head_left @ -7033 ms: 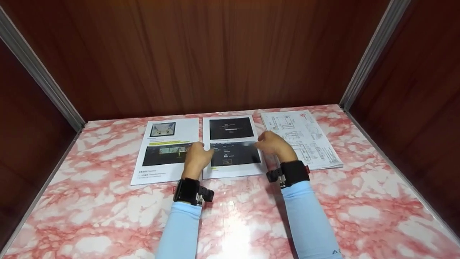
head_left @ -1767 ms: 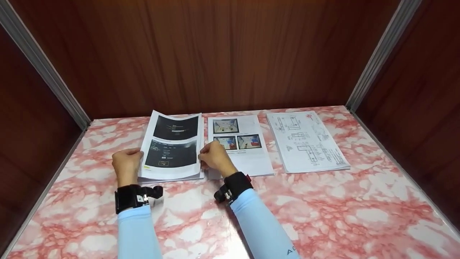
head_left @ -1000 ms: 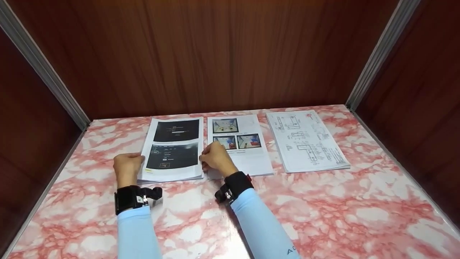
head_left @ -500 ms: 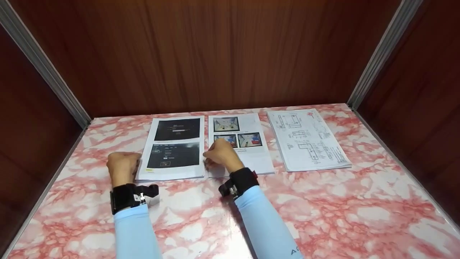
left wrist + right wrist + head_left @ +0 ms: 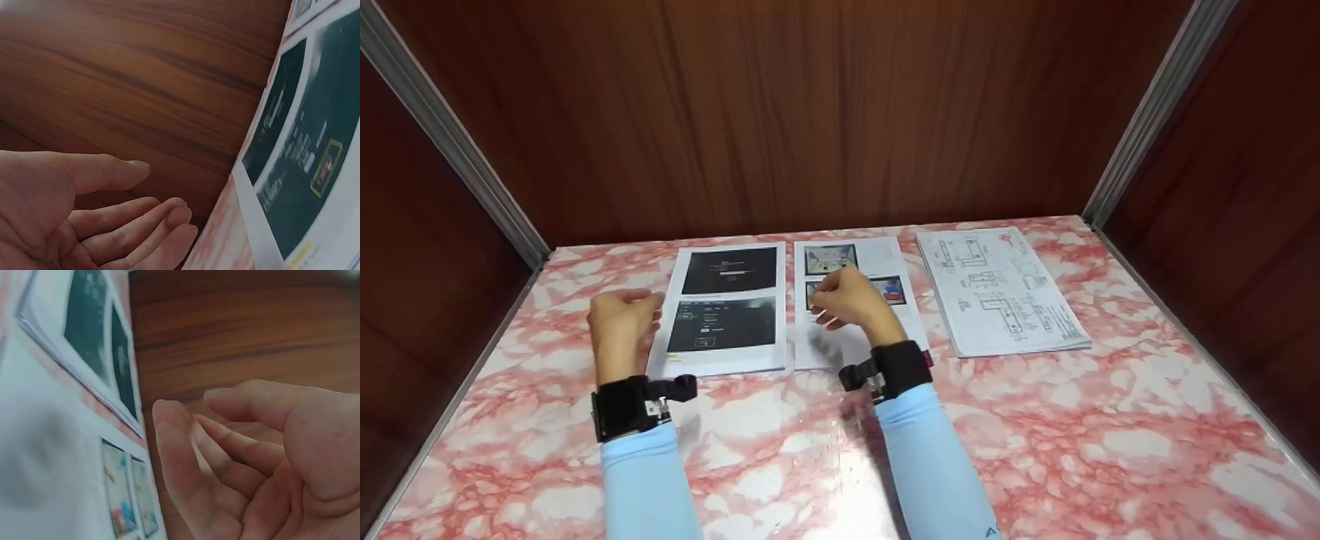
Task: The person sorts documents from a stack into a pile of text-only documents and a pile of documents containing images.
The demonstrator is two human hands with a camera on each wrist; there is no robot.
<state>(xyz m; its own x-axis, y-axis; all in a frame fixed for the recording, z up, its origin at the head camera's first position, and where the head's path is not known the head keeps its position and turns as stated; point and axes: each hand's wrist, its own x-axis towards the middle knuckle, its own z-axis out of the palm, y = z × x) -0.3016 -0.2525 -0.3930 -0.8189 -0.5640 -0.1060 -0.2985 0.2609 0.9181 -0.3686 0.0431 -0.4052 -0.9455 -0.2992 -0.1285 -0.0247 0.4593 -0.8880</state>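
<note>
My left hand (image 5: 624, 322) is raised just left of the left paper stack (image 5: 727, 361), whose top sheet carries two dark screenshots. In the left wrist view its fingers (image 5: 140, 236) are loosely bent, thumb apart, holding nothing. My right hand (image 5: 851, 300) hovers over the middle paper stack (image 5: 877, 337), which bears small colour photos, and covers part of them in the head view. The right wrist view shows its fingers (image 5: 180, 461) relaxed and nothing between them and the thumb. A shadow of the hand falls on the page.
A third paper stack (image 5: 1005, 300) with line drawings lies at the right, slightly turned. All the stacks lie on a red-and-white marbled table (image 5: 1072, 435). Brown wood-grain panels (image 5: 840, 112) enclose the back and sides, with metal posts at the corners.
Earlier, both hands moved the sheets with dark screenshots from the middle onto the left stack and lowered them flat. Since then they have let go; the right hand has risen and moved right.
</note>
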